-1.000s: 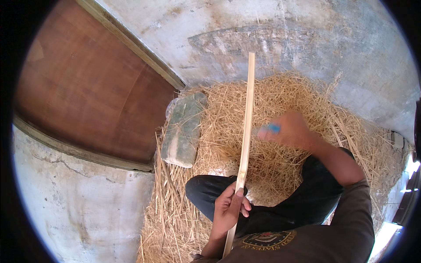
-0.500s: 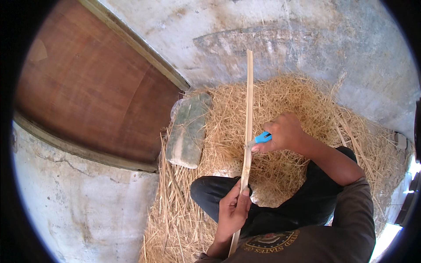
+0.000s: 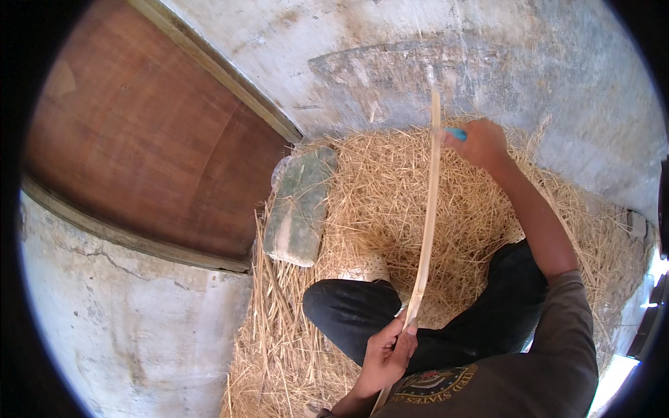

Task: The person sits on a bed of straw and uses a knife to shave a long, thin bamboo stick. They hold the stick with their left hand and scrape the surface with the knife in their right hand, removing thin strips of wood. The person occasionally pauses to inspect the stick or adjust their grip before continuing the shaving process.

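Note:
A long pale strip of split bamboo (image 3: 430, 202) rises from my lap toward the wall, bowed slightly along its length. My left hand (image 3: 387, 352) is wrapped round its lower part, thumb on top, above my dark trousers. Farther out, my right hand (image 3: 483, 145) grips a blue-handled cutter knife (image 3: 456, 133). The knife meets the strip near its far end; its blade is blurred and mostly hard to make out.
Thin straw-coloured shavings (image 3: 376, 202) are heaped around my crossed legs. A greyish-green stone-like block (image 3: 300, 209) lies at the left, near a brown wooden panel (image 3: 153, 139). A stained, pale wall (image 3: 488, 63) stands close ahead.
My right hand and the knife have moved away from me along the strip, toward its far end. The strip's far end has swung right; my left hand has shifted slightly right and lower.

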`<act>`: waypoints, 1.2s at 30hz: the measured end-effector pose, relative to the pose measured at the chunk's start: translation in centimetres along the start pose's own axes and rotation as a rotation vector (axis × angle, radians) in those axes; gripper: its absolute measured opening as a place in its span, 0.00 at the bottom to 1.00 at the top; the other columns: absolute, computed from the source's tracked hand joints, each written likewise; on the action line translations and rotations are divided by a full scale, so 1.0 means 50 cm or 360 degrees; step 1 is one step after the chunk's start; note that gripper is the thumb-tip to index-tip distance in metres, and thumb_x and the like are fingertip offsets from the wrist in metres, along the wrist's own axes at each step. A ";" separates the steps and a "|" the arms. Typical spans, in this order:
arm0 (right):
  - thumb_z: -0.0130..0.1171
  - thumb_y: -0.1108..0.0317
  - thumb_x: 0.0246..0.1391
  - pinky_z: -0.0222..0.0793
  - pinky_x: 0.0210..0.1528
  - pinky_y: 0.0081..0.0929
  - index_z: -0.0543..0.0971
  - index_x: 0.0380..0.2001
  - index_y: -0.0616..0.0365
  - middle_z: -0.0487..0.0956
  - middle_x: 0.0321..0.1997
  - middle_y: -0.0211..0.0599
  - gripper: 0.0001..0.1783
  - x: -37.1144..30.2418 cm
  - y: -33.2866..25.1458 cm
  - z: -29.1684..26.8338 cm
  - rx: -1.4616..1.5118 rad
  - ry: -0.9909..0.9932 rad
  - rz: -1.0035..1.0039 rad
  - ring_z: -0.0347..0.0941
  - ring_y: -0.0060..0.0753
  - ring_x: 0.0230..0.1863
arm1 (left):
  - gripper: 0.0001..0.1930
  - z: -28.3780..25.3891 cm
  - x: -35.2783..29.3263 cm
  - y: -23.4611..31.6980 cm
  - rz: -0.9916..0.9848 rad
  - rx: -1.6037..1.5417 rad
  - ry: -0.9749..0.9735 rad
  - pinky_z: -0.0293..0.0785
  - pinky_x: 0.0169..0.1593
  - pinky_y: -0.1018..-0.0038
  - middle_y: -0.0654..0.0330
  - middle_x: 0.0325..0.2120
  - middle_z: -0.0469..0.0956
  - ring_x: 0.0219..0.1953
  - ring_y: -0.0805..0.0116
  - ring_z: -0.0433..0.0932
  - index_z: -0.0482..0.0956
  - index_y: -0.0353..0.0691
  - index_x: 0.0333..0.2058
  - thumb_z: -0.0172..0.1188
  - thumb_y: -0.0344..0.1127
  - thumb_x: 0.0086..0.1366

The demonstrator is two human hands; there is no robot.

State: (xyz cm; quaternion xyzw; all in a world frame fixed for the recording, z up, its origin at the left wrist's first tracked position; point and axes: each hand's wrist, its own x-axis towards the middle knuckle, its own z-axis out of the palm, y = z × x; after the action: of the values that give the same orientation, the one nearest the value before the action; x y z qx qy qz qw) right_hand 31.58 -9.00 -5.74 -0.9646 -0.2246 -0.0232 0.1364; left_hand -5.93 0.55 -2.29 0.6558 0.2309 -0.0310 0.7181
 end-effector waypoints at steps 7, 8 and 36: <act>0.35 0.20 0.47 0.68 0.26 0.36 0.74 0.15 0.58 0.71 0.14 0.34 0.47 0.062 0.256 0.015 0.0350 0.0358 0.0773 0.69 0.31 0.19 | 0.21 -0.020 -0.055 -0.031 -0.0154 -0.0065 -0.0059 0.56 0.22 0.86 0.71 0.18 0.63 0.19 0.86 0.60 0.64 0.37 0.60 0.49 0.30 0.69; 0.35 0.20 0.47 0.68 0.26 0.36 0.73 0.14 0.58 0.70 0.14 0.34 0.47 0.058 0.274 0.009 0.0397 0.0431 0.0866 0.69 0.30 0.19 | 0.21 -0.036 -0.038 -0.045 -0.0142 0.0048 -0.0004 0.57 0.19 0.85 0.70 0.16 0.65 0.16 0.84 0.61 0.64 0.40 0.61 0.47 0.36 0.70; 0.48 0.19 0.38 0.62 0.14 0.36 0.73 0.07 0.54 0.67 0.06 0.33 0.43 -0.124 -0.074 0.034 0.0329 0.0020 -0.0567 0.66 0.38 0.09 | 0.23 -0.022 0.031 -0.028 0.0068 -0.0030 0.0062 0.53 0.18 0.86 0.72 0.14 0.61 0.15 0.85 0.57 0.60 0.35 0.62 0.47 0.34 0.70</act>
State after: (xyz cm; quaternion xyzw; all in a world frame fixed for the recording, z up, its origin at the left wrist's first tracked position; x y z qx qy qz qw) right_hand 24.35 -7.98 -7.10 -0.8903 -0.3920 -0.0298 0.2297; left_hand -5.35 1.80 -4.21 0.6542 0.2311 -0.0006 0.7202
